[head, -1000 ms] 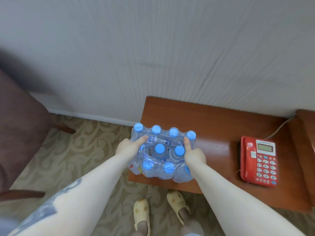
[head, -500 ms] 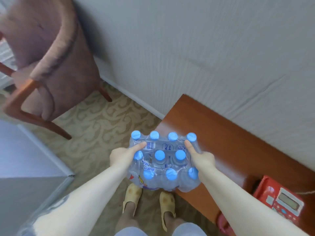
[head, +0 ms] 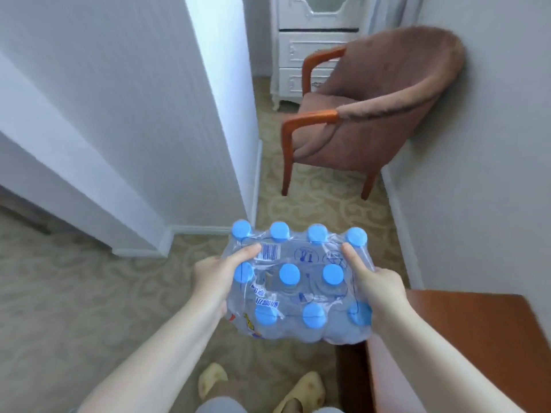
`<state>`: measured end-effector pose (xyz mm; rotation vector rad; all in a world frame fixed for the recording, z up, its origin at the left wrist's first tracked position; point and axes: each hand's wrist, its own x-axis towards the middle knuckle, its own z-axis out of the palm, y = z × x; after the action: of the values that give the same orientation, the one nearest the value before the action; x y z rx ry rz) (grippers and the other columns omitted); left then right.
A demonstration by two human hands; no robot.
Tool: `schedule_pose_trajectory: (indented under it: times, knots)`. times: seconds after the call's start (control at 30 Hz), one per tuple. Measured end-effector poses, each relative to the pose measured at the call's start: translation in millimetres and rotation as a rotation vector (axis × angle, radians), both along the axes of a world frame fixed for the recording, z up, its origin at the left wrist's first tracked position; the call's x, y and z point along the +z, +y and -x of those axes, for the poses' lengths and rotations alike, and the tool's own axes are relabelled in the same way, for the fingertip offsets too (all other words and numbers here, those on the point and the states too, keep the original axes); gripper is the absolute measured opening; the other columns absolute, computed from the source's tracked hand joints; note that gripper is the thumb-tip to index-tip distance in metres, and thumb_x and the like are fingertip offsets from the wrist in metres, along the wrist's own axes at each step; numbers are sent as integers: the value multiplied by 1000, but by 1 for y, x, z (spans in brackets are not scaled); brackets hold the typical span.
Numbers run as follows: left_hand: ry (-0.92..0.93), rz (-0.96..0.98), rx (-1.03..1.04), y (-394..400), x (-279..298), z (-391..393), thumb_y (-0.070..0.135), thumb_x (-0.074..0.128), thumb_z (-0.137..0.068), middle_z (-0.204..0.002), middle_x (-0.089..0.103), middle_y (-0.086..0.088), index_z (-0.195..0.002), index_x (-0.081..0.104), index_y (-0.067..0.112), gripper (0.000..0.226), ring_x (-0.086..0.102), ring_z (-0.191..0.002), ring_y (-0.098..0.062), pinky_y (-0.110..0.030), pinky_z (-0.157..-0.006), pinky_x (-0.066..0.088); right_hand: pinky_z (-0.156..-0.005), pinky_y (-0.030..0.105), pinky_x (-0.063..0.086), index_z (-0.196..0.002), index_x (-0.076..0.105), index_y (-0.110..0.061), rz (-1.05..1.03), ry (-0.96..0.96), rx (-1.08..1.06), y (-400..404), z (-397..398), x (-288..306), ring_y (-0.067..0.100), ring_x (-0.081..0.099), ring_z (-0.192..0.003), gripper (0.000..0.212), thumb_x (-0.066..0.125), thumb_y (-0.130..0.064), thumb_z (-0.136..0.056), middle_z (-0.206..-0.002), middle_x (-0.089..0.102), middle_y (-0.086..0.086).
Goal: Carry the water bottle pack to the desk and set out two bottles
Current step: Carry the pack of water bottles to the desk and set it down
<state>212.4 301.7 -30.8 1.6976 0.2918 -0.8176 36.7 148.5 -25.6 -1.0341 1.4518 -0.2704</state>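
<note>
A shrink-wrapped water bottle pack (head: 301, 284) with several blue caps hangs in the air in front of me, above the carpet. My left hand (head: 216, 278) grips its left side, thumb on top near the barcode. My right hand (head: 377, 286) grips its right side, thumb on the wrap. A corner of the reddish-brown wooden desk (head: 477, 332) lies at the lower right, just right of the pack and below it.
A brown upholstered armchair (head: 366, 114) with orange wooden arms stands ahead against the right wall. A white wall corner (head: 226, 114) juts out on the left. A white drawer cabinet (head: 310, 46) stands at the far end. Patterned beige carpet covers the floor; my slippered feet (head: 259, 389) are below.
The view has swung left: the red phone and most of the wooden top have left the frame, and the armchair now stands ahead. The pack is off the wooden top, still in both hands.
</note>
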Motion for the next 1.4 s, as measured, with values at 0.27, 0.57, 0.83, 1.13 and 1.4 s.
schedule_pose_trajectory:
  times: [0.27,0.57,0.83,1.13,1.4]
  knots:
    - [-58,33,422,193,50,-63,43,94,-28,-104,77,-19,-86,72,3,73,73,-92,-39,-59,-88,54,-84,46,57,-106,64,7,24,-134,451,127,-160,56,37,71,-86,108,86,-66,-30,-99,73,20]
    - [-59,70,748,419,72,-143,32,95,-45,-87,80,-14,-89,79,10,52,76,-74,-32,-41,-66,61,-79,48,59,-95,73,-6,-191,-234,758,328,-313,65,33,73,-79,88,95,-48,-20,-88,76,14]
    - [-75,70,948,526,66,-226,31,94,-45,-54,73,-1,-79,78,12,42,63,-37,-16,-20,-36,47,-60,37,59,-84,65,-1,-189,-203,920,435,-426,68,25,66,-60,72,93,-47,-36,-68,67,9]
    - [-93,49,1053,585,48,-363,35,92,-50,-27,38,12,-67,68,10,39,31,-20,-7,-15,-30,27,-50,30,42,-76,57,-10,-92,-163,1071,509,-595,52,19,49,-53,71,89,-57,-35,-66,48,3]
    - [-135,42,1108,670,55,-494,52,90,-29,-61,53,-7,-80,72,6,71,48,-50,-20,-32,-55,38,-77,45,57,-85,67,-7,-123,-168,1182,598,-758,57,34,72,-76,100,86,-64,-5,-83,74,14]
